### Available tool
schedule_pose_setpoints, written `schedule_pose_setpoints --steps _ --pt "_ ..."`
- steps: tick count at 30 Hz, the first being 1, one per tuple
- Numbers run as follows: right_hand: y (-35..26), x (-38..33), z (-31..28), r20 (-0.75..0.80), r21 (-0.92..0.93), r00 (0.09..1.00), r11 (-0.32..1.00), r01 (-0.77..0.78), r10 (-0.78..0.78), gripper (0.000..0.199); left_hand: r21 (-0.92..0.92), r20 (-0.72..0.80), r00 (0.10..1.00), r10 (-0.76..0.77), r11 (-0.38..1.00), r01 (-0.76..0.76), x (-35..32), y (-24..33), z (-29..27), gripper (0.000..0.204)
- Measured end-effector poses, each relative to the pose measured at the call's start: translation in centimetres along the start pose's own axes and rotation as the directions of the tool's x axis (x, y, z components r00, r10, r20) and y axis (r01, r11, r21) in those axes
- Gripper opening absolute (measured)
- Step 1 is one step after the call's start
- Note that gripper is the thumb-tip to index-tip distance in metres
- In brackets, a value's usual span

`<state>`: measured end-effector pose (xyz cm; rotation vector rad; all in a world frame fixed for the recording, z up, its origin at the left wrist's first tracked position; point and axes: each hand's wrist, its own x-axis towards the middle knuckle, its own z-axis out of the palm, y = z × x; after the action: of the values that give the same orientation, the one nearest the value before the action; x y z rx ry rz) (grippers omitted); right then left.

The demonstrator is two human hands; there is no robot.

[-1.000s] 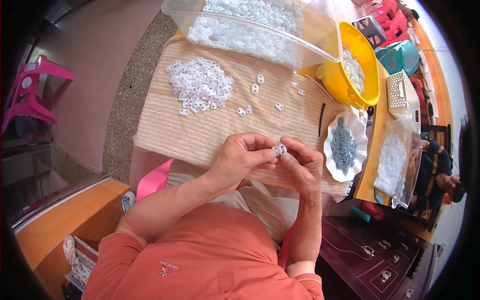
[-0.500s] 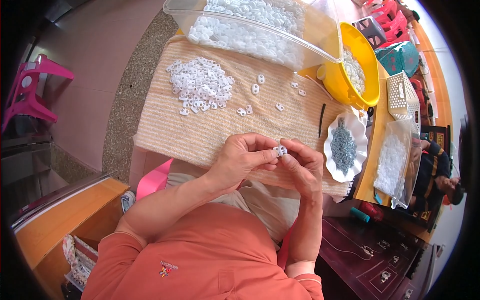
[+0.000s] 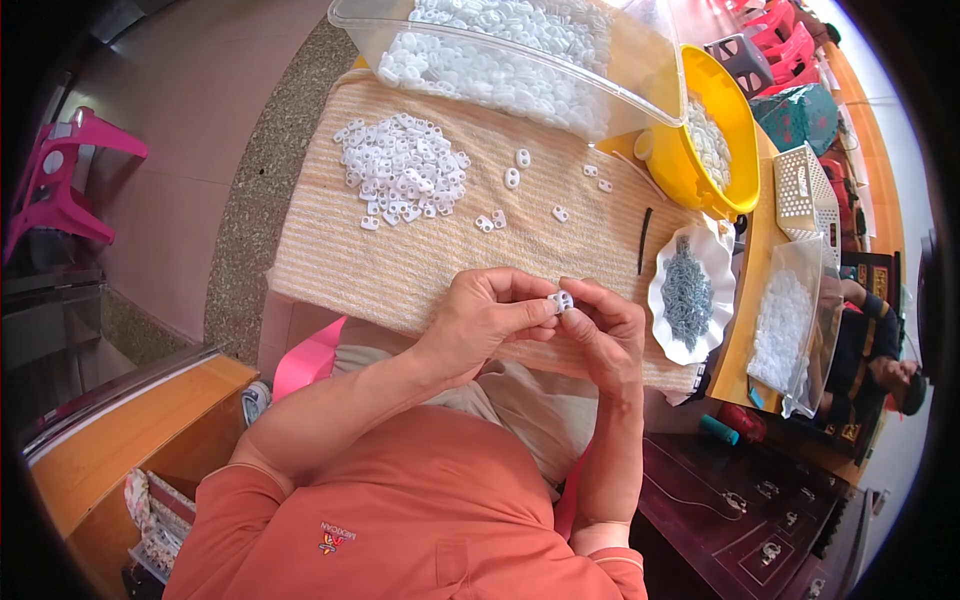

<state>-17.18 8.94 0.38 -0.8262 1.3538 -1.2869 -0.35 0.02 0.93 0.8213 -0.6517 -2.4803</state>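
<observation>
Nothing has shifted over the last second; the left hand [image 3: 480, 320] and right hand [image 3: 605, 335] stay pinched on one small white plastic clip [image 3: 562, 300], just left of the white dish [image 3: 690, 295]; fitting work seemingly continues.

The person wears an orange short-sleeved shirt [image 3: 400, 520] (small chest emblem) and beige trousers [image 3: 520, 400].

White plastic pieces [image 3: 402, 178] on a tan striped cloth [image 3: 480, 250]; yellow bowl [image 3: 722, 130].
</observation>
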Motion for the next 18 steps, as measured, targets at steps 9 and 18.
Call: schedule_pose_setpoints --steps 9,18 --pt "-0.25 -0.29 0.63 -0.027 0.097 0.999 0.995 0.03 -0.028 0.032 -0.132 0.086 0.994 -0.063 0.989 0.074 0.0 0.06 -0.16 0.013" --pt "0.43 0.11 0.96 0.032 0.081 0.972 0.97 0.23 -0.233 0.029 -0.151 0.182 0.979 -0.09 0.982 0.118 -0.1 0.27 -0.26 0.009"
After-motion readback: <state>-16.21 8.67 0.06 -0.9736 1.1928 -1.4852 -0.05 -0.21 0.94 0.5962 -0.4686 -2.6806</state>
